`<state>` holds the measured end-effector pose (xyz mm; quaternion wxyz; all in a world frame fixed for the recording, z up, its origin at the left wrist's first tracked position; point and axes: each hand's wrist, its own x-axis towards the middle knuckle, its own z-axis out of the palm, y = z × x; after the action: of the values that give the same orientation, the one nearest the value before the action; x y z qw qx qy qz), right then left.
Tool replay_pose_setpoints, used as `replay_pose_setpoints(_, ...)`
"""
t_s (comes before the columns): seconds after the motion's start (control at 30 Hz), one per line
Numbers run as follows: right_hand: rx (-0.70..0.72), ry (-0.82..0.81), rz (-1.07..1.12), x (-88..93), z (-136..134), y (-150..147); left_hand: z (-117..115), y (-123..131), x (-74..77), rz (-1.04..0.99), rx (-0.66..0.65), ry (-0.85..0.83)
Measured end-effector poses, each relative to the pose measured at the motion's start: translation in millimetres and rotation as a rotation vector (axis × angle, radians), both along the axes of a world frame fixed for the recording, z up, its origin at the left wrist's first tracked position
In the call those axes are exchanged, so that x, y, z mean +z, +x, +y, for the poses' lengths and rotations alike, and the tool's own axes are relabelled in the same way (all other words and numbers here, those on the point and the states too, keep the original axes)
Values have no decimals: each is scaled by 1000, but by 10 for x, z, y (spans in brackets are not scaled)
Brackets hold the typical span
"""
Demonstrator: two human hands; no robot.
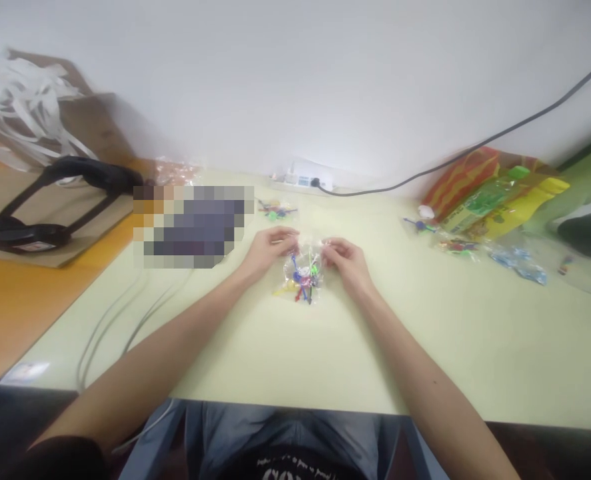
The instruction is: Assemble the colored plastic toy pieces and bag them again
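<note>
A clear plastic bag (pixel 304 275) with small coloured plastic pieces inside lies on the pale table in front of me. The pieces are blue, red, green, yellow and white, some shaped like thin sticks. My left hand (pixel 274 248) pinches the bag's upper left corner. At the upper right corner, my right hand (pixel 346 260) has its fingers closed on the same bag. Just beyond my left hand lies a cluster of similar coloured pieces (pixel 276 210).
A pixelated dark object (pixel 195 227) lies left of my hands, with cables nearby. A white power strip (pixel 302 179) sits against the wall, its grey cable running right. On the right are a green-capped bottle (pixel 495 193), a yellow bag (pixel 535 207) and small packets (pixel 519 265). A black frame (pixel 55 207) stands far left.
</note>
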<state>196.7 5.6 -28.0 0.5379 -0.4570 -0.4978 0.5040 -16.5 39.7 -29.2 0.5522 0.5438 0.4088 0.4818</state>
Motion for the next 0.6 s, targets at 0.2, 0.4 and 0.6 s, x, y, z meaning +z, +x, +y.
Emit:
replay_pose_setpoints(0.2, -61, 51, 0, -6, 25, 123, -15, 33, 22, 25, 145, 26)
replay_pose_setpoints(0.4, -3, 76, 7, -26, 15, 171, -52, 38, 71, 56, 83, 63)
replay_pose_setpoints(0.6, 5, 95, 10, -27, 2, 169, -31, 7, 52, 35, -9, 74)
